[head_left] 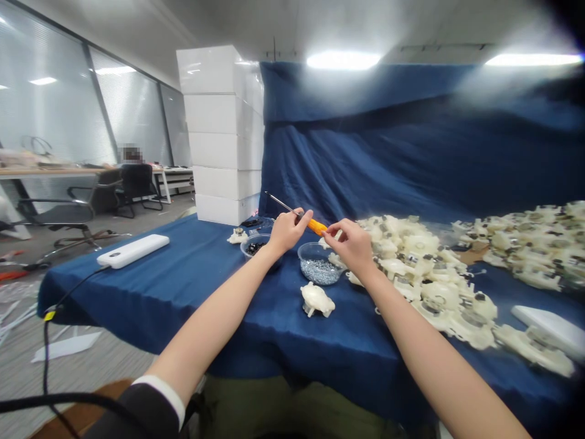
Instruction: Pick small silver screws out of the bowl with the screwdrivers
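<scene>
Above the clear bowl [319, 263] on the blue table [183, 274]: one screwdriver [317, 226], likely light and stiff, your left hand [287, 230] closed round it, your right hand [351, 245] pinching the orange handle, probably the surest hold.

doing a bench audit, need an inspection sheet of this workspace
surface: table under dark blue cloth
job's things: orange-handled metal screwdriver; clear plastic bowl of silvery screws; lone white plastic part
clutter: heap of white plastic parts; small bowl of dark bits
hands: left hand and right hand both shut on the screwdriver
cables: black cable from white oblong device, over table edge
surroundings: stacked white boxes, blue backdrop curtain, black office chairs
</scene>
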`<state>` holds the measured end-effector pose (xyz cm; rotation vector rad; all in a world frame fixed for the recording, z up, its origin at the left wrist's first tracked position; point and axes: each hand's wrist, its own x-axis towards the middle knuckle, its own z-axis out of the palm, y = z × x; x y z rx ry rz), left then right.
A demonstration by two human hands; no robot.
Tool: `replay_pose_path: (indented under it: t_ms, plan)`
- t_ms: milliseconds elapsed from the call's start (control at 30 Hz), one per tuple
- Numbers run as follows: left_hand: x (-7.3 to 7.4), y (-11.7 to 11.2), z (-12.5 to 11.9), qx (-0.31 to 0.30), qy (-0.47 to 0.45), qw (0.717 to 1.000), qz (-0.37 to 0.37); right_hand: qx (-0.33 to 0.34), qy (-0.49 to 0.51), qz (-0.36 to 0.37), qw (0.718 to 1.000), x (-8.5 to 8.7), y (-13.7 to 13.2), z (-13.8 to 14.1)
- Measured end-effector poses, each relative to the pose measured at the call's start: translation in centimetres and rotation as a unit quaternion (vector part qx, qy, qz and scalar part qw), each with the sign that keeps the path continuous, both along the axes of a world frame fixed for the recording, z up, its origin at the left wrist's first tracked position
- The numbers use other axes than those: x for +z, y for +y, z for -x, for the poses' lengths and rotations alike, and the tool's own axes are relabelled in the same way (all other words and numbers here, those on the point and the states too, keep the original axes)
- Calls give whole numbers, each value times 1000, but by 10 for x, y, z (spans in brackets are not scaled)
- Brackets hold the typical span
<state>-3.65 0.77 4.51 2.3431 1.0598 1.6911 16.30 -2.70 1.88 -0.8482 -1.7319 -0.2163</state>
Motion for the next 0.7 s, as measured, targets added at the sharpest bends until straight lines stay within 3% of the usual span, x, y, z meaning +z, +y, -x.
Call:
replay_pose_path:
  t_ms: [700]
  plan:
    - [3, 5, 0, -22, -53, 998, 4, -9, -6, 13, 1000, 4, 0, 0]
